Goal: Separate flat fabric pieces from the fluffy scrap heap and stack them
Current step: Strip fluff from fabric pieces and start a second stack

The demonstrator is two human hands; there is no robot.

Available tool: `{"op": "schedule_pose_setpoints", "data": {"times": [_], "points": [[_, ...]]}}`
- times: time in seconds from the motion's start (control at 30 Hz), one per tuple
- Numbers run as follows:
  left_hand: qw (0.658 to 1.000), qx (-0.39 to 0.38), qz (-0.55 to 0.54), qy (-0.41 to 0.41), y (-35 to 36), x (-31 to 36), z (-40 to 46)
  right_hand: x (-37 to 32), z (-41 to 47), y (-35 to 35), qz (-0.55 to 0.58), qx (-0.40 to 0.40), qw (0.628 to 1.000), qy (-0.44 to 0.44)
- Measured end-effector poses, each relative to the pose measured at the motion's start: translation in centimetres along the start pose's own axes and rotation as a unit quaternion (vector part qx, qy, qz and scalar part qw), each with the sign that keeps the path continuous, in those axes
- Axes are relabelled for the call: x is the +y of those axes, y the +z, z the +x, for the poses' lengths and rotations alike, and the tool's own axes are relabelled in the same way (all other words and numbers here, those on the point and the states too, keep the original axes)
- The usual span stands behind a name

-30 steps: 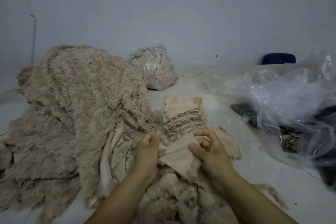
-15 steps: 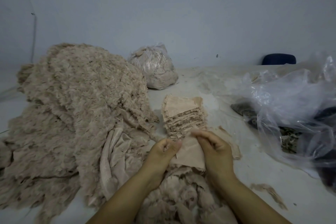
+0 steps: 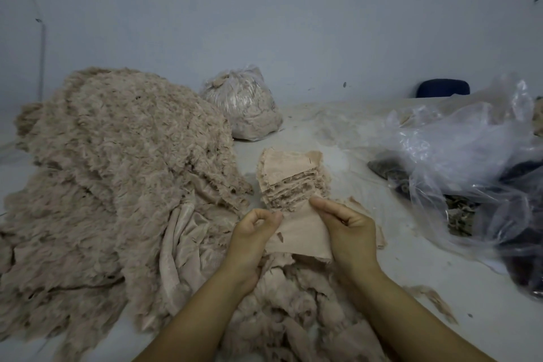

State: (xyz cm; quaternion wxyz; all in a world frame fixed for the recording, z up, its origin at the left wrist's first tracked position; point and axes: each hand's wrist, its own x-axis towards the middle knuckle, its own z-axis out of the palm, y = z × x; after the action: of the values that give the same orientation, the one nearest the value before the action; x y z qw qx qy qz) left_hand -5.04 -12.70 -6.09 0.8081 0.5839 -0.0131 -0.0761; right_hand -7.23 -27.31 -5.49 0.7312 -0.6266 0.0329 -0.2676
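Hands meet over a flat fabric piece at the near middle of the pale surface — my view comes from the head camera, looking down and forward. I see the left hand with its grip clamped on the piece's left edge, thumb and curled fingers pinching the cloth, while the right hand has its grip clamped on the right edge, fingers curled round it. The piece hangs taut between them, held just in front of the stack of flat beige pieces, its upper edge overlapping the stack's lower layers from where I look. Below the hands lies a loose tangle of fluffy scraps. To the left, the large fluffy scrap heap spreads across the surface, with a smooth folded cloth at its near edge. Behind the stack stands a tied clear bag of scraps — to the right, crumpled clear plastic sheeting covers dark material.
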Motion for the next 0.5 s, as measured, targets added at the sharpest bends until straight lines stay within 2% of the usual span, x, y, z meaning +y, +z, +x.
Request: {"op": "schedule_pose_setpoints", "data": {"times": [0.07,0.13,0.23,0.3,0.37,0.4,0.47,0.5], "points": [[0.998,0.035,-0.044,-0.023,-0.5,0.3,0.1,-0.5,1.0,-0.8,0.010,0.027,1.000,0.000],[0.998,0.047,0.002,-0.030,-1.1,0.4,0.3,-1.1,2.4,-1.6,0.019,0.032,0.999,0.004],[0.983,-0.021,0.183,0.001,-1.1,0.2,0.2,-1.3,4.0,-1.7,-0.015,-0.009,1.000,-0.007],[0.951,-0.068,0.301,0.029,-1.2,0.2,0.3,-1.0,4.7,-1.8,-0.040,-0.027,0.999,-0.010],[0.908,-0.103,0.403,0.055,-1.7,0.8,0.4,-0.4,5.6,-2.8,-0.143,-0.019,0.989,-0.013],[0.885,-0.114,0.447,0.065,-2.0,1.4,0.4,0.0,6.1,-3.7,-0.254,-0.023,0.967,-0.018],[0.839,-0.125,0.523,0.084,-2.8,2.7,0.6,0.4,6.2,-5.0,-0.484,-0.055,0.873,-0.016],[0.824,-0.123,0.546,0.089,-3.2,3.4,0.8,0.4,5.9,-5.2,-0.539,-0.054,0.840,-0.034]]}}
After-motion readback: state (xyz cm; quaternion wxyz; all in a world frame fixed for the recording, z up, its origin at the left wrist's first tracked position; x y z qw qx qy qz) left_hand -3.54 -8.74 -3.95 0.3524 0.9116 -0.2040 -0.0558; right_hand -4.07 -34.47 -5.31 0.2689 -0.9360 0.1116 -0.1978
